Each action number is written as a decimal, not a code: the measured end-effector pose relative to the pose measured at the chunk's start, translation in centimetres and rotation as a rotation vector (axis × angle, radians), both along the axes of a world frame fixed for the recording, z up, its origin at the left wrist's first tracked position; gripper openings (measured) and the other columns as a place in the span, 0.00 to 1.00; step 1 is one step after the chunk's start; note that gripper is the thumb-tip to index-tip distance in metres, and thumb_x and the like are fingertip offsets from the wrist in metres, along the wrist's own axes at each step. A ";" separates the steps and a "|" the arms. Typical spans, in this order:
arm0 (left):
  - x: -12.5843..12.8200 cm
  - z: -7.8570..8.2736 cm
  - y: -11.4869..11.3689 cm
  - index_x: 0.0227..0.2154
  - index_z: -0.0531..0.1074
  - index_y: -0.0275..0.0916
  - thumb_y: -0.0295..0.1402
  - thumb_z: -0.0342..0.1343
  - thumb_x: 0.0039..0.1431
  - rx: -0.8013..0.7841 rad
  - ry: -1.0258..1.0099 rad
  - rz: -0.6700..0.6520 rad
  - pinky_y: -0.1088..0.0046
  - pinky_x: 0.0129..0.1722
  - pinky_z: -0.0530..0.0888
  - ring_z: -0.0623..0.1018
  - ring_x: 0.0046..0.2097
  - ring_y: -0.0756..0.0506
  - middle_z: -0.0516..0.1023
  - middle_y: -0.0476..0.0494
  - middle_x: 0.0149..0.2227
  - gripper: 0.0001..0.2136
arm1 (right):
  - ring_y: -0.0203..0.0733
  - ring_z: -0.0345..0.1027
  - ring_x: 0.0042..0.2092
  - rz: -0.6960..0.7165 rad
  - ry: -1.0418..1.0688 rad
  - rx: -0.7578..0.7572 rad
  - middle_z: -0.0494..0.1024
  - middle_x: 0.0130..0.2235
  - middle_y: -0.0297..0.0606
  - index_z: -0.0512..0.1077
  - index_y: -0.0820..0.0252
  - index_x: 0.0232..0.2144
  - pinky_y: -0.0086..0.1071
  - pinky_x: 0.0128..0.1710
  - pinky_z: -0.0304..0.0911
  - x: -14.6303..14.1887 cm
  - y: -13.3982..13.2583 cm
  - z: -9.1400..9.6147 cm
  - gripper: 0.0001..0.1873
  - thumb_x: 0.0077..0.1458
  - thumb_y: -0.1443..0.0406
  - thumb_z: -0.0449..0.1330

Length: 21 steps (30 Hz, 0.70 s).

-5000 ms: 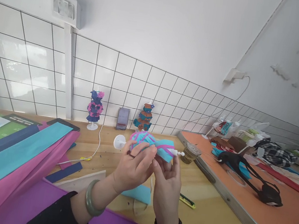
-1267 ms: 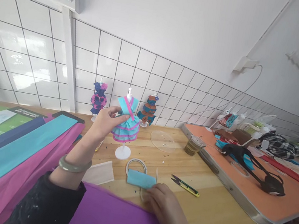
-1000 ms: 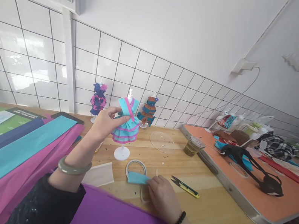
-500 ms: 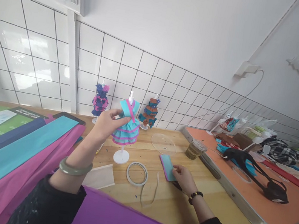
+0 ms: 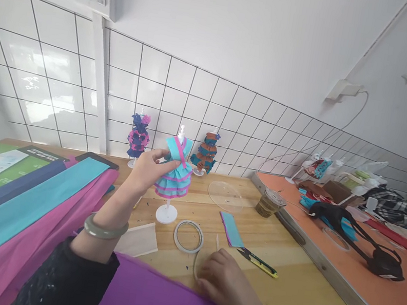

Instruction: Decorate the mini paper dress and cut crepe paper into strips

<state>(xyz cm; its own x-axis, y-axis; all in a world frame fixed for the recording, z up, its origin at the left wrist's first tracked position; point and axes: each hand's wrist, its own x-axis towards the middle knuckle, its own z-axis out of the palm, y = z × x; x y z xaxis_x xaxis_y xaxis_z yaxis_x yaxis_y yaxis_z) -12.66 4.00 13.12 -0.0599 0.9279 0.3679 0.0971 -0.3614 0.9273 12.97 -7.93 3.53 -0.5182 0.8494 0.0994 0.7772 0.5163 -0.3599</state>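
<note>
A small mannequin stands upright on a white round base (image 5: 166,214), wearing a turquoise dress (image 5: 175,181) with pink trim. My left hand (image 5: 151,170) grips the dress at its waist, thumb in front and fingers behind. Down at the edge of the purple sheet (image 5: 152,295), my right hand (image 5: 223,281) has its fingers curled, partly over a thin pale strip (image 5: 197,262); its fingertips are blurred, and what they hold, if anything, is hidden. Beyond that hand lie a folded turquoise and purple piece (image 5: 232,230) and yellow-handled thread snips (image 5: 259,263).
A tape roll (image 5: 188,237) lies before the mannequin. Two dressed mannequins, one blue and pink (image 5: 138,136), one brown and teal (image 5: 206,152), stand behind. A cup (image 5: 270,203) sits near the orange board (image 5: 353,282). Coloured sheets (image 5: 30,207) cover the left side.
My right hand has let go of the folded turquoise piece and moved left and toward me, uncovering the snips. My left hand stays on the dress. The view has shifted slightly.
</note>
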 end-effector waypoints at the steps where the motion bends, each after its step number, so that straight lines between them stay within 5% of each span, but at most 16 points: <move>1: 0.1 0.1 -0.1 0.36 0.76 0.39 0.43 0.61 0.42 -0.003 0.001 -0.003 0.71 0.30 0.71 0.76 0.35 0.44 0.78 0.44 0.37 0.18 | 0.41 0.63 0.37 -0.003 -0.032 0.010 0.72 0.31 0.37 0.71 0.58 0.26 0.33 0.39 0.59 -0.2 -0.3 -0.2 0.07 0.53 0.63 0.57; 8: 0.3 0.4 -0.5 0.36 0.75 0.36 0.41 0.63 0.37 -0.025 -0.042 0.011 0.69 0.32 0.72 0.76 0.35 0.42 0.78 0.42 0.35 0.21 | 0.41 0.62 0.36 -0.068 -0.057 0.011 0.72 0.30 0.38 0.68 0.60 0.24 0.34 0.38 0.58 0.3 -0.6 -0.9 0.12 0.57 0.68 0.49; 14: 0.4 0.7 -0.9 0.35 0.75 0.36 0.41 0.63 0.37 -0.032 -0.033 -0.017 0.69 0.30 0.71 0.76 0.33 0.42 0.78 0.43 0.32 0.20 | 0.40 0.65 0.35 -0.252 0.197 -0.160 0.73 0.31 0.38 0.69 0.59 0.28 0.33 0.36 0.60 1.3 -0.4 -0.4 0.10 0.56 0.64 0.50; 21: 0.5 0.4 -0.7 0.34 0.76 0.36 0.40 0.62 0.37 -0.021 -0.032 -0.014 0.69 0.30 0.71 0.76 0.34 0.42 0.78 0.43 0.32 0.18 | 0.37 0.62 0.29 -0.311 0.437 -0.338 0.70 0.25 0.33 0.68 0.60 0.25 0.29 0.29 0.57 1.6 -0.1 -0.5 0.13 0.53 0.57 0.52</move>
<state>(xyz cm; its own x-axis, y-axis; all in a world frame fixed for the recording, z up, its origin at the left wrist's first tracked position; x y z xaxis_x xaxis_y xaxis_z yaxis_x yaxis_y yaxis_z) -12.13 3.30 13.56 -0.0586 0.9363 0.3463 0.0623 -0.3428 0.9373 14.53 -8.02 3.01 -0.2143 0.9753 -0.0538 0.6166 0.0924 -0.7818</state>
